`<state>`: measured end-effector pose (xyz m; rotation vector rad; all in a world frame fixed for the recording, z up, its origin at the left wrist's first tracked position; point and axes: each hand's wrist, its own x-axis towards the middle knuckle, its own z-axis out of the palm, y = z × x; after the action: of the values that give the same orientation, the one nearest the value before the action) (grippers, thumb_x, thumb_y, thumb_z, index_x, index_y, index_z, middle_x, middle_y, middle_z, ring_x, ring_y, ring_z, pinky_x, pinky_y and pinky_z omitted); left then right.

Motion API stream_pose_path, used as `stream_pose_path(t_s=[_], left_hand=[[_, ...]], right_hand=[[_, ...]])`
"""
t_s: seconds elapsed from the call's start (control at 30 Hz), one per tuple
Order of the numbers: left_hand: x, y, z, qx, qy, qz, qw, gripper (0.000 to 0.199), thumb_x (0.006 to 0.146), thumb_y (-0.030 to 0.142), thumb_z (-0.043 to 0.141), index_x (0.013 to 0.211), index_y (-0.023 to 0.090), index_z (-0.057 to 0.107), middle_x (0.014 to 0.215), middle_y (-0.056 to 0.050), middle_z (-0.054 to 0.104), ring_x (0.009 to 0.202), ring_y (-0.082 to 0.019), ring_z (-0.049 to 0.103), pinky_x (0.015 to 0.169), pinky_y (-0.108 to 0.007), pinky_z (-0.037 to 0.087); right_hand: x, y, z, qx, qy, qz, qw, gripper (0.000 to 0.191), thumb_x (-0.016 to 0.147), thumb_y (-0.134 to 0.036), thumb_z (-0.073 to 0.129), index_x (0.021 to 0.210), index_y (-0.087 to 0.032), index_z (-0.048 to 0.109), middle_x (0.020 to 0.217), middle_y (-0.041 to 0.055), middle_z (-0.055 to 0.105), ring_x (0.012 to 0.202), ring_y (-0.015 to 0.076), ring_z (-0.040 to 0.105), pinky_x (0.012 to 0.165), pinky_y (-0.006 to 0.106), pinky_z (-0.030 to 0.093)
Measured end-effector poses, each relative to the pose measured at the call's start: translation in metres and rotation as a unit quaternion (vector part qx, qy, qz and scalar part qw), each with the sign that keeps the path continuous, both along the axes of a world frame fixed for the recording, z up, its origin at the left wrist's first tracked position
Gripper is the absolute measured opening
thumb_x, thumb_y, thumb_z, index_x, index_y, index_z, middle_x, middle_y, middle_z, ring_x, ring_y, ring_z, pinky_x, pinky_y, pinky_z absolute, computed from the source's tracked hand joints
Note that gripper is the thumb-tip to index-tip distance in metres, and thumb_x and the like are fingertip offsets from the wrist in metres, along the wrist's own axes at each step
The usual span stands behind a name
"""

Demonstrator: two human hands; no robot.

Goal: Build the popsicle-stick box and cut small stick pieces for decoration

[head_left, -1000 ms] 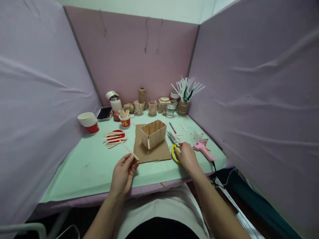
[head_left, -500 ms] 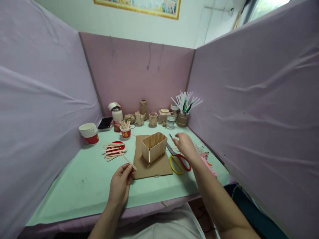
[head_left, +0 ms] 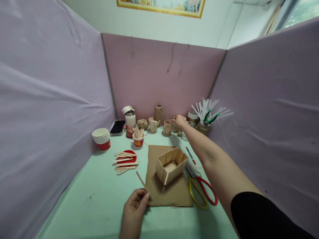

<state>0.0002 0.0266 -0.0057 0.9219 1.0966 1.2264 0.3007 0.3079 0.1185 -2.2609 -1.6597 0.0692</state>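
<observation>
Pinching a craft stick [head_left: 142, 182] in left hand [head_left: 135, 204], around 7 o'clock from the wooden box [head_left: 176, 171]. Got right hand [head_left: 179, 120] by the tan cup [head_left: 167, 128] at 12 (can't tell grip).

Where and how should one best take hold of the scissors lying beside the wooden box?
Probably by the red and yellow handle loops, coming from the near side and from above. The scissors lie flat, with the loops nearest to the camera and the blades pointing away, beside the wooden box.
</observation>
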Motion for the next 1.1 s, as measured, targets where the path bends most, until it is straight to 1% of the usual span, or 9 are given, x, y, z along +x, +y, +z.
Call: stream_pose_path(t_s=[0.3,0.4,0.53,0.63,0.73,0.9,0.97,1.0,1.1], left_hand=[[0.000,0.003,-0.003,-0.018,-0.004,-0.017,1.000,0.034,0.062,0.047,0.079,0.066,0.017,0.064,0.063,-0.002,0.060,0.063,-0.014,0.054,0.061,-0.023,0.044],[-0.001,0.002,-0.006,-0.016,-0.005,-0.020,1.000,0.031,0.065,0.044,0.078,0.069,0.017,0.064,0.064,-0.001,0.061,0.064,-0.014,0.054,0.061,-0.023,0.044],[-0.001,0.000,-0.008,-0.009,-0.019,-0.019,1.000,0.025,0.070,0.039,0.076,0.073,0.018,0.064,0.068,-0.001,0.062,0.067,-0.013,0.055,0.063,-0.021,0.045],[-0.002,-0.002,-0.006,-0.004,-0.052,-0.007,0.999,0.022,0.071,0.036,0.076,0.077,0.018,0.065,0.072,0.000,0.063,0.069,-0.011,0.055,0.066,-0.020,0.045],[-0.003,-0.003,-0.001,-0.005,-0.103,0.007,0.995,0.025,0.067,0.035,0.079,0.079,0.018,0.066,0.074,0.001,0.064,0.068,-0.009,0.054,0.066,-0.018,0.045],[-0.008,-0.017,0.013,0.002,-0.158,0.010,0.987,0.027,0.064,0.035,0.081,0.077,0.017,0.067,0.075,0.000,0.063,0.067,-0.007,0.054,0.062,-0.016,0.044],[-0.012,-0.026,0.019,0.020,-0.160,0.001,0.987,0.026,0.066,0.034,0.081,0.080,0.017,0.068,0.081,-0.001,0.065,0.068,-0.007,0.054,0.062,-0.016,0.045],[-0.014,-0.030,0.022,0.031,-0.155,-0.007,0.987,0.025,0.067,0.033,0.080,0.083,0.017,0.069,0.085,-0.002,0.065,0.069,-0.007,0.055,0.063,-0.017,0.045],[-0.019,-0.042,0.029,0.051,-0.115,-0.045,0.991,0.021,0.072,0.031,0.076,0.087,0.017,0.069,0.106,-0.007,0.065,0.087,-0.012,0.060,0.075,-0.022,0.048]], right_hand=[[-0.004,0.023,-0.010,0.010,0.086,-0.013,0.996,0.033,0.092,-0.033,0.058,0.120,-0.017,0.056,0.121,0.0086,0.059,0.102,0.0216,0.061,0.085,0.042,0.053],[-0.004,0.017,0.003,0.051,0.138,-0.020,0.989,0.032,0.092,-0.034,0.058,0.119,-0.017,0.057,0.121,0.0087,0.059,0.102,0.0214,0.061,0.085,0.042,0.053],[0.006,-0.009,0.037,0.149,0.227,-0.036,0.962,0.031,0.092,-0.033,0.058,0.118,-0.016,0.057,0.119,0.0085,0.060,0.100,0.0207,0.062,0.084,0.041,0.053],[0.011,-0.048,0.059,0.240,0.311,-0.039,0.919,0.022,0.092,-0.023,0.055,0.111,-0.012,0.058,0.103,0.0084,0.065,0.089,0.0167,0.065,0.078,0.034,0.056],[0.004,-0.111,0.060,0.305,0.401,-0.007,0.864,0.018,0.089,-0.014,0.054,0.105,-0.014,0.059,0.091,0.0041,0.066,0.080,0.0121,0.067,0.076,0.027,0.057],[-0.043,-0.245,0.010,0.310,0.528,0.058,0.789,0.023,0.069,-0.034,0.077,0.083,-0.019,0.067,0.077,0.0001,0.068,0.073,0.0136,0.068,0.079,0.031,0.059],[-0.064,-0.291,-0.016,0.294,0.625,0.063,0.720,0.030,0.060,-0.035,0.084,0.081,-0.020,0.070,0.074,-0.0009,0.069,0.069,0.0124,0.067,0.077,0.029,0.058],[-0.072,-0.310,-0.027,0.278,0.649,0.052,0.706,0.030,0.057,-0.034,0.086,0.079,-0.021,0.070,0.072,-0.0013,0.069,0.066,0.0119,0.067,0.073,0.028,0.058],[-0.085,-0.350,-0.049,0.219,0.643,0.069,0.731,0.027,0.064,-0.035,0.083,0.083,-0.021,0.072,0.071,-0.0007,0.069,0.064,0.0114,0.065,0.067,0.025,0.056]])
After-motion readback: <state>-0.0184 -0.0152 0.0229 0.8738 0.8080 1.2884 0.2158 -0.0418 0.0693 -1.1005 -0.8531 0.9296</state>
